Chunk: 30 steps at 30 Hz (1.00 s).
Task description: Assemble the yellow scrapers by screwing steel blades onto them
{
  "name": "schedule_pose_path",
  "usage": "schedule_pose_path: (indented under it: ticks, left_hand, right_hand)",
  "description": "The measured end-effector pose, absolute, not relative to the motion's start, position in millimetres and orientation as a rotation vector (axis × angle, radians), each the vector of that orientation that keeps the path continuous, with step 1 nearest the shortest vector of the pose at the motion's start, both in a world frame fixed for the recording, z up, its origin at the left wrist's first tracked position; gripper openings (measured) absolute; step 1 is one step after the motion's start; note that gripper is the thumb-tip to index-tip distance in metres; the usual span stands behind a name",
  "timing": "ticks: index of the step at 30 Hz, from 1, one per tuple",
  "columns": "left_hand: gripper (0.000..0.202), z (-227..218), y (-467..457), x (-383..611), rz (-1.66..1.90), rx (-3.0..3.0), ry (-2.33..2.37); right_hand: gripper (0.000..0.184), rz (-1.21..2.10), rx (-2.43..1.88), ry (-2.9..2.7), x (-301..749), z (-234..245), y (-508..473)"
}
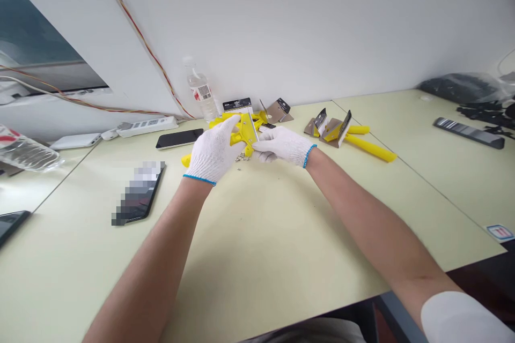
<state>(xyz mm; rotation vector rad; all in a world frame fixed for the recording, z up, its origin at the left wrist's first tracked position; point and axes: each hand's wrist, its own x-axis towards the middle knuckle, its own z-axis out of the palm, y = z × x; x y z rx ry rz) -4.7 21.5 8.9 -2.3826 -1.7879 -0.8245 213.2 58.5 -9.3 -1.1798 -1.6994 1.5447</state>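
Both my hands wear white knit gloves. My left hand (212, 154) is closed around a yellow plastic scraper (243, 133) with a metal blade plate, held just above the pale green table (261, 236). My right hand (284, 146) pinches the scraper's right side at the blade. A few small screws (241, 158) lie on the table under the hands. More yellow scraper parts (257, 117) sit just behind.
Assembled yellow-handled scrapers (348, 134) lie to the right. A water bottle (200, 95) stands by the wall. Two phones (179, 139) (139, 194) lie to the left, with a power strip (147, 126) beyond. A dark bar (469, 133) and bagged black parts (462, 87) are at far right.
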Motion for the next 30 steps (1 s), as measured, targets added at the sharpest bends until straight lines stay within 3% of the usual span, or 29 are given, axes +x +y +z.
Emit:
schedule_pose_path:
  ticks: [5, 11, 19, 23, 26, 28, 30]
  left_hand:
    - [0.048, 7, 21, 2, -0.853, -2.393, -1.537]
    - [0.033, -2, 26, 2, -0.763, -2.493, -1.322]
    - [0.032, -7, 26, 2, -0.77, -2.449, -1.356]
    - [0.03, -10, 24, 2, -0.845, -2.378, -1.402]
    - [0.03, -10, 24, -2, -0.909, -2.346, -1.463]
    - [0.029, -6, 24, -6, -0.972, -2.311, -1.559]
    - [0.026, 0, 25, -11, -1.023, -2.256, -1.691]
  right_hand:
    - [0.023, 1.736, -1.119, -1.47, 212, -2, 58]
    - [0.039, 1.887, -1.025, -1.367, 209, 1, 57]
    - [0.026, 1.917, -1.017, -1.376, 207, 1, 56]
    - [0.028, 1.875, -1.017, -1.429, 206, 5, 54]
    - [0.04, 1.732, -1.022, -1.566, 209, 8, 54]
    - [0.045, 1.434, -1.092, -1.83, 210, 7, 53]
    - [0.038, 1.084, -1.152, -2.078, 207, 1, 50]
